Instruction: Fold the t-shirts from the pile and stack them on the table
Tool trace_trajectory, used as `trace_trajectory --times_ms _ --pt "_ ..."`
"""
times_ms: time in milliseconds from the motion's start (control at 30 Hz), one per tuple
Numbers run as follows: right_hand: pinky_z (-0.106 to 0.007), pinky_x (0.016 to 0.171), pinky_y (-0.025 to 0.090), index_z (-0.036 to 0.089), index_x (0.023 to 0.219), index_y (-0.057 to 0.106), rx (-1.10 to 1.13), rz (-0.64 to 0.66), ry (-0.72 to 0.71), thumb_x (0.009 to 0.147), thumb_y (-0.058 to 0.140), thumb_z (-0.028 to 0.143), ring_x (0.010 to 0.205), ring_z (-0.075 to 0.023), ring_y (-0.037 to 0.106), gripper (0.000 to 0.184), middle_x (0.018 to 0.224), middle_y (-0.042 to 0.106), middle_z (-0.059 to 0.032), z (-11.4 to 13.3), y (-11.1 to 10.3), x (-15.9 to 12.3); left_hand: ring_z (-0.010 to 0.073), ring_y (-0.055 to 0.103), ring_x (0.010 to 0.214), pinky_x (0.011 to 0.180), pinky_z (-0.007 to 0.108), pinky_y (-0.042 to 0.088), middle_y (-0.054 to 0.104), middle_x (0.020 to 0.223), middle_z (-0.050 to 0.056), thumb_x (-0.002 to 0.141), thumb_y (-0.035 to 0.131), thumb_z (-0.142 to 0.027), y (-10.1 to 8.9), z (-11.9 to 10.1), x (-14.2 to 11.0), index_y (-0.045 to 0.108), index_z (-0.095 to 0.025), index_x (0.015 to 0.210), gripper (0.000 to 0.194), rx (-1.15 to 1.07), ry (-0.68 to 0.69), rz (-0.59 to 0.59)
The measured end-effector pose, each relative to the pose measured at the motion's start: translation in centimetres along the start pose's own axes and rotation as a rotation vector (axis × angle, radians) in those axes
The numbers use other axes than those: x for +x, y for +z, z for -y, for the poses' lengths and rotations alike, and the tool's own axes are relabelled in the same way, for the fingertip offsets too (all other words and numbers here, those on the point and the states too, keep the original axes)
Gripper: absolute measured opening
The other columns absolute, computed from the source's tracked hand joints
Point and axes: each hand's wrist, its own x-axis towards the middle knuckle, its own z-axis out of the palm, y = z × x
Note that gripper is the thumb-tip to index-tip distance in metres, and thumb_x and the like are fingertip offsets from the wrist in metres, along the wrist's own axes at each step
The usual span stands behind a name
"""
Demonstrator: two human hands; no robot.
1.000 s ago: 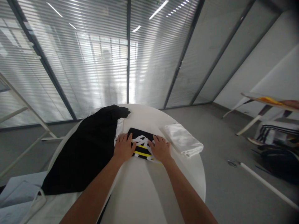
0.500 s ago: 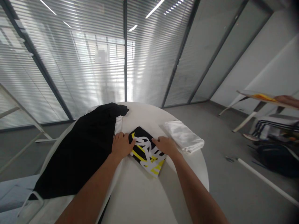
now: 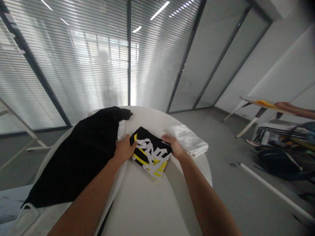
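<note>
A folded printed T-shirt, black with bold white and yellow graphics, is held at the middle of the round white table. My left hand grips its left edge, with the thumb on top and the other fingers partly hidden. At its right corner, my right hand pinches the cloth, fingers curled round the edge. The side near me slants down towards the tabletop; whether it touches is unclear. Just beyond my right hand lies a folded white cloth. A large black cloth spreads beside my left forearm.
White fabric shows beside the black cloth. At right, a person's arm rests on another table with a yellow item. Bags and a white pole lie on the floor. Glass partitions with blinds stand behind.
Both hands have closed round the T-shirt's edges and its far side appears raised; small lettering now shows near my right hand. The whole view has shifted slightly.
</note>
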Motion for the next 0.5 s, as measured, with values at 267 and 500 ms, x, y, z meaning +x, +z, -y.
trace_trajectory --times_ms 267,500 --pt "-0.041 0.081 0.052 0.013 0.121 0.062 0.183 0.086 0.061 0.087 0.039 0.043 0.096 -0.0282 0.068 0.05 0.104 0.073 -0.0129 -0.1 2.0 -0.3 0.0197 0.062 0.08 0.074 0.033 0.051 0.06 0.081 0.002 0.081 0.061 -0.046 0.0 1.3 1.1 0.049 -0.021 0.086 0.028 -0.614 -0.122 -0.28" --pt "-0.045 0.086 0.053 0.016 0.11 0.063 0.448 0.24 0.115 0.067 0.073 0.026 0.096 -0.0297 0.07 0.046 0.101 0.075 -0.0107 -1.1 2.9 -0.2 0.0188 0.061 0.082 0.076 0.033 0.051 0.06 0.086 0.002 0.082 0.06 -0.046 0.1 1.5 1.2 0.049 -0.021 0.089 0.028 -0.681 -0.116 -0.321"
